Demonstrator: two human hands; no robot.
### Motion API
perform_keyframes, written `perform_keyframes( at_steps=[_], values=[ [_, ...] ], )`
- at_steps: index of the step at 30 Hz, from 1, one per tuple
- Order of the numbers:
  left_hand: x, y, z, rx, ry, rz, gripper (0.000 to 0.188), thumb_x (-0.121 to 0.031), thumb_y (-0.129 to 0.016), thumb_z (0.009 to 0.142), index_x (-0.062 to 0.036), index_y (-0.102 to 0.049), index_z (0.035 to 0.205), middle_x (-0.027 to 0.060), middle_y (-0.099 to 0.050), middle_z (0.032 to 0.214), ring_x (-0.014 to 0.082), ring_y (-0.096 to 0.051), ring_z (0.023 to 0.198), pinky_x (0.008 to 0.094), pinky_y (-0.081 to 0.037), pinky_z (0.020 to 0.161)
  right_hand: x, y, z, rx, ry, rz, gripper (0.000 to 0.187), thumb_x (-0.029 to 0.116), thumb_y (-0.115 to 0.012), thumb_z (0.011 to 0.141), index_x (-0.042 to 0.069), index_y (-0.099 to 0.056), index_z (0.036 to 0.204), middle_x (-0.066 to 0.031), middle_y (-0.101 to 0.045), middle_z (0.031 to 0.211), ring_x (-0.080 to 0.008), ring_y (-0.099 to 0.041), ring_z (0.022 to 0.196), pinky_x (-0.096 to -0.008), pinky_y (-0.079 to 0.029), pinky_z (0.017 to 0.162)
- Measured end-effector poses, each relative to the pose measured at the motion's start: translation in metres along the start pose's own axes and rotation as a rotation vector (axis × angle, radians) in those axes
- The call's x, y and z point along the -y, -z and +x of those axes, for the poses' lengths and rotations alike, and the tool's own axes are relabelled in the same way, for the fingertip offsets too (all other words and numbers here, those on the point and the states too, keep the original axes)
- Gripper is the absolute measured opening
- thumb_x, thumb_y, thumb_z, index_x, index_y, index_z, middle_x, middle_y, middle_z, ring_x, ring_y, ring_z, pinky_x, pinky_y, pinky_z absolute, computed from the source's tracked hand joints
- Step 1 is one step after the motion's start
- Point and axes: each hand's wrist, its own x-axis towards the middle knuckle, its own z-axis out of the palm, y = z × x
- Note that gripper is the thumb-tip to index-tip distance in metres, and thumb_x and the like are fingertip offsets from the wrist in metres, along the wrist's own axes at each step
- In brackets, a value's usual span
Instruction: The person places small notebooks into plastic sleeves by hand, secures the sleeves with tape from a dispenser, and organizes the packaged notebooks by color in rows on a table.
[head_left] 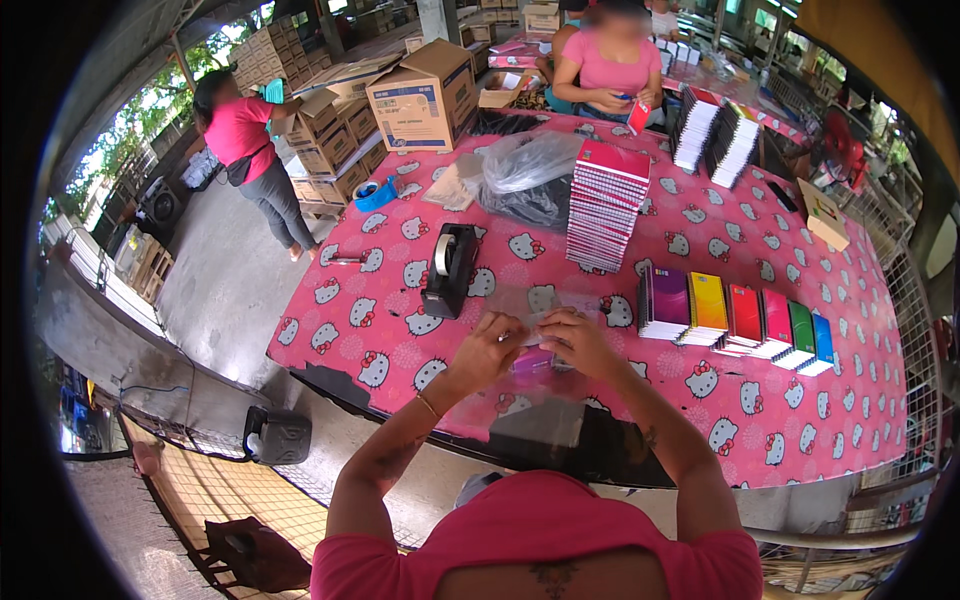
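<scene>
Close together near the front edge of the table, my left hand [487, 348] and my right hand [580, 342] are both closed on a clear plastic bag [553, 415]. A purple item [533, 363] shows beneath my fingers, partly hidden by them and the shiny film; its kind is unclear. Just beyond my left hand stands a black tape dispenser [462, 285] with a roll in it. Right of my hands is a row of spiral notebooks: purple [669, 297], yellow [708, 302], red, pink, green and blue [822, 340]. A tall stack of red notebooks [612, 175] rises behind.
The table wears a pink patterned cover [700, 420]. Crumpled plastic bags [525, 165], a blue tape holder [375, 194] and cardboard boxes [425, 95] lie farther back. White-edged notebook stacks [695, 128] stand at back right. One person [610, 65] works opposite, another [245, 140] at left.
</scene>
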Motion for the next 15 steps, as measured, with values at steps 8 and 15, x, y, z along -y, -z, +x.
perform_keyframes(
  at_steps=[8,15],
  values=[
    [0.005,-0.007,0.037,0.073,0.364,-0.128,0.038,-0.014,-0.077,0.076,-0.0059,-0.062,0.11,0.0113,-0.068,0.081,0.0329,-0.065,0.078,0.0368,-0.053,0.075,0.0,-0.011,0.013,-0.064,-0.309,0.187,0.042,0.015,-0.075,0.081,0.006,-0.058,0.118,-0.0133,-0.064,0.101,-0.0292,-0.062,0.095,-0.041,-0.05,0.077],
    [0.047,-0.021,0.036,0.144,0.597,-0.602,0.067,-0.025,-0.084,0.07,0.0024,-0.053,0.123,0.0194,-0.068,0.094,0.0298,-0.068,0.089,0.0375,-0.054,0.073,-0.025,-0.01,0.016,-0.049,-0.57,0.551,0.053,0.01,-0.077,0.081,0.01,-0.051,0.126,-0.0085,-0.05,0.117,-0.0199,-0.052,0.108,-0.0343,-0.05,0.081]
  ],
)
